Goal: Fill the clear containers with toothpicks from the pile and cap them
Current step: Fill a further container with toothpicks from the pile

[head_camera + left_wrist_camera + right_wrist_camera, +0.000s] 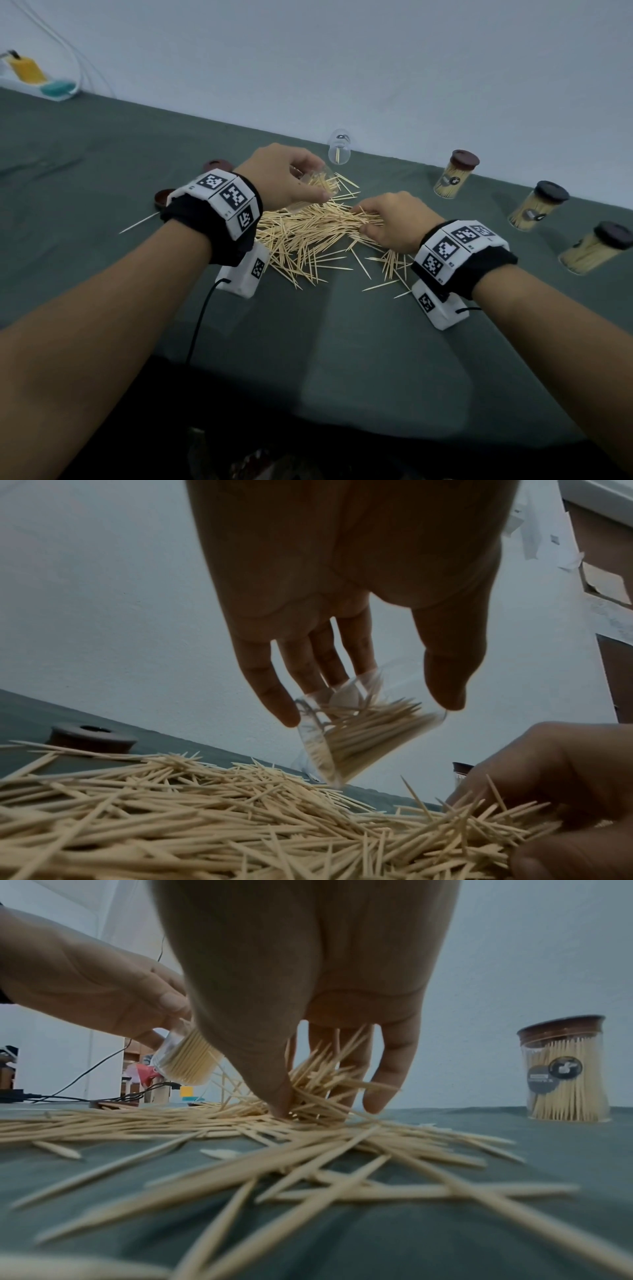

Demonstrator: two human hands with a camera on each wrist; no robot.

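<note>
While both forearms reach out over the green cloth (342, 359), the action sits right at the pile of toothpicks (308, 236), spread loose in the middle of the table. The right hand (390, 219) is down in it, thumb and fingers curling together around a bunch of sticks; the right wrist view shows them bristling up between the fingers (387, 1069). Just beyond, the left hand (284, 178) grips a clear container (346, 729), tilted over the pile with its mouth toward the right hand, thumb on one side, fingers on the other. It looks partly filled, with room for more, and it has no cap on yet.

Now the score. Out to the right stand three capped containers (455, 174), (537, 205), (592, 248), packed with sticks — those look done. At the far edge by the wall, an uncapped container (339, 147) stands holding only a stick or two. So my read: three finished, one in hand, one barely started, a fair heap left.

Left of the pile lie two brown caps (164, 198), (217, 165), well within reach of the left hand. Stray sticks, one by the nearer cap (140, 222), lie apart from the pile and will need chasing. Far left sit a yellow object and a teal one (58, 88) on something white, well out of the way.
</note>
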